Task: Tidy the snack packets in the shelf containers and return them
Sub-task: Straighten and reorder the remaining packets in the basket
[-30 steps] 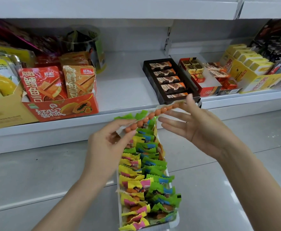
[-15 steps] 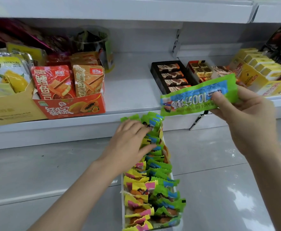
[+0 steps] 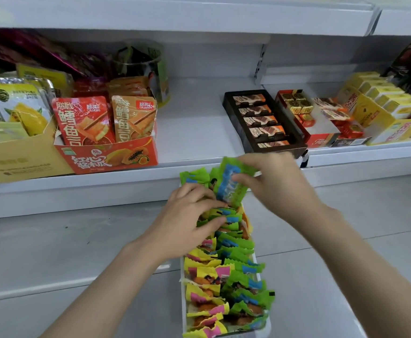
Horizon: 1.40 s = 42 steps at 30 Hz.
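Right hand (image 3: 276,184): pinches green packet (image 3: 231,184) over tray (image 3: 264,330) far end. Left hand (image 3: 187,223): fingers curled, pressing packets (image 3: 224,276) inside.

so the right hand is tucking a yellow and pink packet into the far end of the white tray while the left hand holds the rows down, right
Not quite: the packet pinched in the right hand is green and blue, not yellow and pink. The head view shows it going in at the far end of the white tray while the left hand rests on the rows.
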{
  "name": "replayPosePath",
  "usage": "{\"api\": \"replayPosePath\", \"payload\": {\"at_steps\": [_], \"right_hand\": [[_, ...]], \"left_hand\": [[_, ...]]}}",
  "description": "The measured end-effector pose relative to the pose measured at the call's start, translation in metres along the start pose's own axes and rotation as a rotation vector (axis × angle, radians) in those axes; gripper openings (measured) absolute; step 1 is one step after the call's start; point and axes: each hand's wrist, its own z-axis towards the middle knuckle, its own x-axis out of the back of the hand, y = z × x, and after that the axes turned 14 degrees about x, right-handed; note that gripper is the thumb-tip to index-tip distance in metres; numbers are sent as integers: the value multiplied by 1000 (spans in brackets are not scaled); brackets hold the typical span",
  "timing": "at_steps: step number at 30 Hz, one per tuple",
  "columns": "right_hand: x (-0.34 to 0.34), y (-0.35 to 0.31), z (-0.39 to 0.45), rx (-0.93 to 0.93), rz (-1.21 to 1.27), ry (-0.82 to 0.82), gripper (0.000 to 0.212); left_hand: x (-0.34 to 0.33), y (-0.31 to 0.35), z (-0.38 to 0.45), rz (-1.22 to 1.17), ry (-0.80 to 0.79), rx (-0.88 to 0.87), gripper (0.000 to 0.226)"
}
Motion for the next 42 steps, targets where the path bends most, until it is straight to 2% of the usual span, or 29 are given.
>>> {"api": "replayPosePath", "payload": {"at_steps": [3, 4, 7, 11, 14, 16, 21, 25, 29, 32, 35, 37, 42], "right_hand": [[-31, -6, 8, -34, -90, -240, 20], [-34, -5, 7, -43, -89, -228, 20], [-31, 4, -1, -66, -25, 1, 13], [-43, 5, -6, -82, -54, -149, 10], [-44, 14, -6, -114, 41, 92, 7], [-41, 22, -4, -128, -12, 159, 10], [-44, 26, 4, -207, -55, 37, 18], [-51, 25, 12, -283, -59, -89, 32], [-50, 16, 17, -287, -57, -77, 26], [-23, 13, 12, -236, 52, 74, 18], [7, 2, 2, -269, 419, 265, 17], [22, -9, -5, -249, 609, 373, 20], [77, -23, -13, -154, 713, 699, 15]], "left_hand": [[-1, 0, -1, 4, 0, -2, 59], [-1, 0, -2, 8, -3, -4, 59], [-2, 0, -4, 20, 2, -12, 55], [-4, 0, -7, -56, 10, 21, 46], [-2, -1, -4, -30, -16, 8, 47], [-2, 0, 0, -5, -32, 6, 49], [-3, 2, 3, -15, 22, -14, 48], [-4, 2, -1, -5, 32, -12, 51], [-3, 1, -2, -35, 24, -2, 49], [-3, 1, -3, -27, 14, -1, 49], [-4, 2, -4, -56, 41, 11, 41], [-2, 6, -5, -136, 38, 55, 45], [9, 17, -12, -359, -20, 199, 56]]}}
